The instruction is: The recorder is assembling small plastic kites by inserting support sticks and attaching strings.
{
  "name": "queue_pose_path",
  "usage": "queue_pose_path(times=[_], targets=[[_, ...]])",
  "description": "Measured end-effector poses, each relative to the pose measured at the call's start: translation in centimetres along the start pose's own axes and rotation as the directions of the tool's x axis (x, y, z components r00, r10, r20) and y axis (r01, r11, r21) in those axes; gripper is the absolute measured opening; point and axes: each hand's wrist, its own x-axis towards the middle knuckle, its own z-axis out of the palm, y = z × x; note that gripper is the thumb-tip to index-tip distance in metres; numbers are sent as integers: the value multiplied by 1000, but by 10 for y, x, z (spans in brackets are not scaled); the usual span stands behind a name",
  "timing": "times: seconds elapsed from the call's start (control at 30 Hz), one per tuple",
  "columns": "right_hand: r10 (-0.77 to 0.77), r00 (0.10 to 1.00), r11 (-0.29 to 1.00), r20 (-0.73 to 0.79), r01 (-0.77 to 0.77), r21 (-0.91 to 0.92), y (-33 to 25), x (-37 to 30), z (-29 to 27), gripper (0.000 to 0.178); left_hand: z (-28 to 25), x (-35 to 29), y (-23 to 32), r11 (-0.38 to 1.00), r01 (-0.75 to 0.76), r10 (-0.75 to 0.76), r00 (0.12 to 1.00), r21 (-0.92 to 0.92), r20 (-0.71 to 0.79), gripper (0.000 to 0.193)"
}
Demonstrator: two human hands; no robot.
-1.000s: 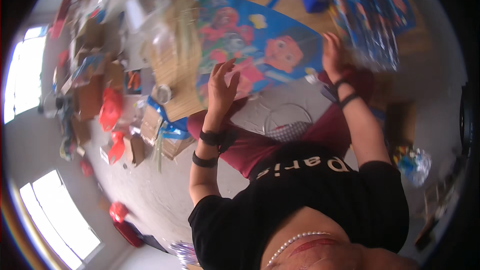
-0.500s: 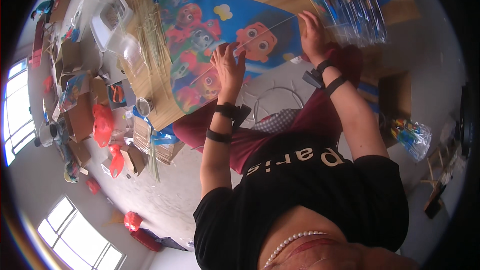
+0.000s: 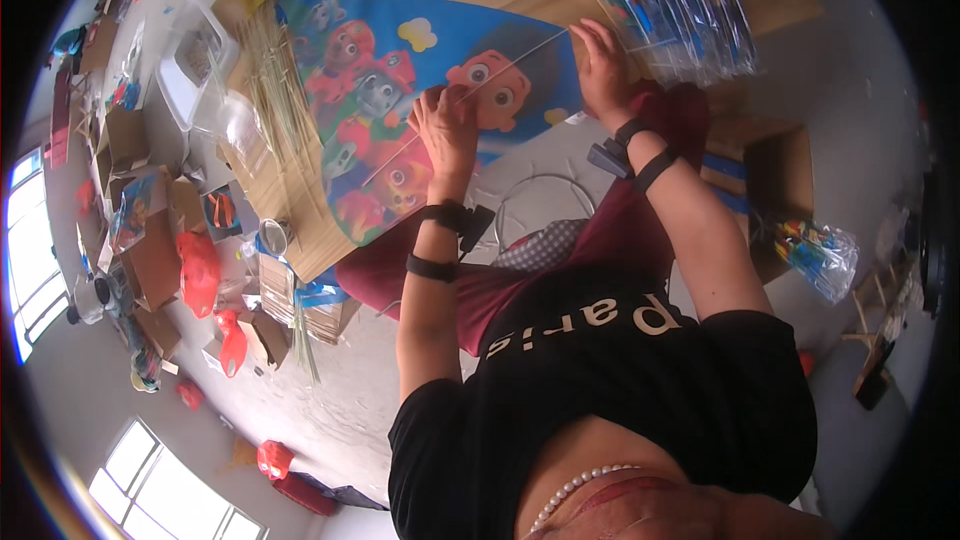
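On the printed sheet (image 3: 385, 90), thin rod (image 3: 520, 61) lies diagonally. Left hand (image 3: 447, 130) curls its fingers over mid-rod, right hand (image 3: 602, 78) bends its fingers at the upper end; cannot tell if either pinches. Uneven pressure could skew it.

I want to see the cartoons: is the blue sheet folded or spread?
Spread: the blue sheet shows its broad printed face, with a thin stick across it.

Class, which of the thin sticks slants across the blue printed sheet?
The single stick running from the right hand past the left hand; it stands alone, unlike the bunched sticks left of the sheet.
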Motion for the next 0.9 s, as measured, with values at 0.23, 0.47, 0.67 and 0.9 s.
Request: queue_pose_path(times=[0.23, 0.47, 0.67, 0.9], targets=[[-1, 1000, 1000, 0, 1, 11, 2, -1, 0, 47, 2, 1, 1, 1000, -5, 5, 1000, 1, 2, 26], [2, 1000, 1000, 22, -1, -19, 4, -2, 2, 45, 2, 1, 1, 1000, -13, 13, 1000, 28, -5, 21], [-21, 1000, 1000, 11, 21, -3, 5, -2, 3, 43, -2, 0, -3, 1000, 6, -6, 1000, -4, 2, 18], [-6, 1000, 1000, -3, 6, 3, 8, -4, 5, 41, -29, 12, -12, 986, 62, -98, 966, -154, -239, 23]])
